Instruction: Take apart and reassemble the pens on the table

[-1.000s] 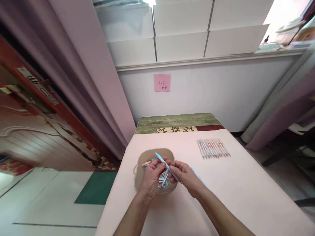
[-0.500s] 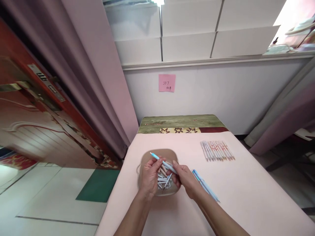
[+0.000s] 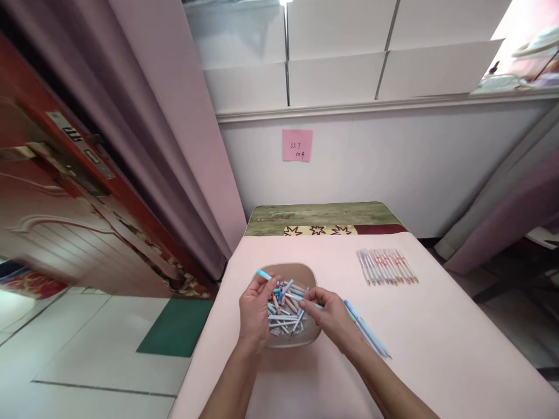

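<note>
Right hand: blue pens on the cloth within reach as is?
Probably yes: the blue pens lie close beside the right hand, nothing visible in between, though it would likely need to release the light-blue pen piece it holds.

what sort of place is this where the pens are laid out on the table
It looks like a room in a home, though a small workroom can't be ruled out: there is a reddish panelled door, a long purple curtain and a pink-covered table with pens.
</note>
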Available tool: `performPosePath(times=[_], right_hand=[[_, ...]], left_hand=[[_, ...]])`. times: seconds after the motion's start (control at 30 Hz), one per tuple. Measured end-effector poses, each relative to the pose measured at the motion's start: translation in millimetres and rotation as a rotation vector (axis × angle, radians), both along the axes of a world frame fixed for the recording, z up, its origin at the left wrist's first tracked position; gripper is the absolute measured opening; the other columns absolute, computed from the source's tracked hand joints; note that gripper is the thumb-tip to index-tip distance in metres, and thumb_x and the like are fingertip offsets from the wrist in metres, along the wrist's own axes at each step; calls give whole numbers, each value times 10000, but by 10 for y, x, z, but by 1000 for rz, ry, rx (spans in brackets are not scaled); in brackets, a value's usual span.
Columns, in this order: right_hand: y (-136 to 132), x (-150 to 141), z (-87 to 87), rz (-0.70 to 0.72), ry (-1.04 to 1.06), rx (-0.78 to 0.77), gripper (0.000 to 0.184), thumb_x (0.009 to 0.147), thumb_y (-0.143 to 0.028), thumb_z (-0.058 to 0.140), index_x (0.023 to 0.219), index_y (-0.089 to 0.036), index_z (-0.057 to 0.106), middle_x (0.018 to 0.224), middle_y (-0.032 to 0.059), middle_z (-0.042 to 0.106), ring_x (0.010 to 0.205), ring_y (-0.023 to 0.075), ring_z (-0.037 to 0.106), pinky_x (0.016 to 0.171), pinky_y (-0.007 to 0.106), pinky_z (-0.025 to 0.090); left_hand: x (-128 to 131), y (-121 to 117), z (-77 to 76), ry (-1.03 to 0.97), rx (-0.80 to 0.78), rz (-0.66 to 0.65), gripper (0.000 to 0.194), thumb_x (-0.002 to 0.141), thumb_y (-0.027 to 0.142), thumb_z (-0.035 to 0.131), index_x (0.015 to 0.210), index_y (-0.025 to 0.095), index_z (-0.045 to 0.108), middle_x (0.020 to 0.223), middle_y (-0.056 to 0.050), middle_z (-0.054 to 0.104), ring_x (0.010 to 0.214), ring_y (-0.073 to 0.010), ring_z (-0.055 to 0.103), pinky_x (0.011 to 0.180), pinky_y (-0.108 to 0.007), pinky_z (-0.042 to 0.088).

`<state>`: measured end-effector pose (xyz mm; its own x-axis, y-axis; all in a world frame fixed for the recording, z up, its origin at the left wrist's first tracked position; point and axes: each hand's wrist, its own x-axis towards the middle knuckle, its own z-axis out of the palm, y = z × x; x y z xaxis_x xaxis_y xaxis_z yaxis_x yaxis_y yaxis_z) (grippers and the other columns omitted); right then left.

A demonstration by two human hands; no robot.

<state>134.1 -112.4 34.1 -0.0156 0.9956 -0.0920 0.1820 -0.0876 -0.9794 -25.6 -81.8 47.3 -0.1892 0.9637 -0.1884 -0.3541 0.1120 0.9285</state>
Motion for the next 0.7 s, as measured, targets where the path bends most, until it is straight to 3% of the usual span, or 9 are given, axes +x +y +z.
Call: performPosePath(times=[0.1,0.17,0.27,0.37,0.47,0.7], right_hand=[[-18,116,28,-76,-332,189,141,781,-338,632,826,-224,701,779,10,696,691,161,612,632,239,429],[-28,160,70,-71,-498,266,141,804,-293,603,888,-257,712,829,13,706,710,162,630,648,242,435],[-35,160,164,-63,-638,324,149,829,-277,585,904,-280,714,831,7,710,701,157,643,638,236,435],[-31,92,258,-137,-591,413,167,860,-297,562,946,-261,701,860,15,710,724,149,651,659,226,445],[-29,-17,286,-174,-483,483,204,887,-316,533,979,-232,694,887,33,708,751,140,649,678,211,451],[-40,-65,223,-69,-525,339,231,883,-361,537,993,-269,718,918,36,728,817,174,660,728,235,447]], left_hand=[[-160,-8,-118,474,140,-19,251,728,347,695,916,185,655,850,-42,724,785,-212,679,727,-330,525],[-237,-45,-180,816,247,-45,195,760,335,659,908,207,665,884,-47,723,861,-236,662,812,-372,494],[-273,-108,-220,1131,367,-91,130,800,301,606,887,223,663,875,-47,713,884,-251,635,862,-418,445],[-248,-135,-228,1198,405,-123,114,815,286,583,869,221,659,890,-50,710,912,-251,624,873,-418,427],[-223,-125,-248,1139,377,-157,125,811,301,583,864,221,663,913,-50,711,928,-244,629,849,-388,445],[-299,-123,-232,1037,279,-182,135,791,337,599,841,239,678,848,-33,723,843,-223,656,819,-336,466]])
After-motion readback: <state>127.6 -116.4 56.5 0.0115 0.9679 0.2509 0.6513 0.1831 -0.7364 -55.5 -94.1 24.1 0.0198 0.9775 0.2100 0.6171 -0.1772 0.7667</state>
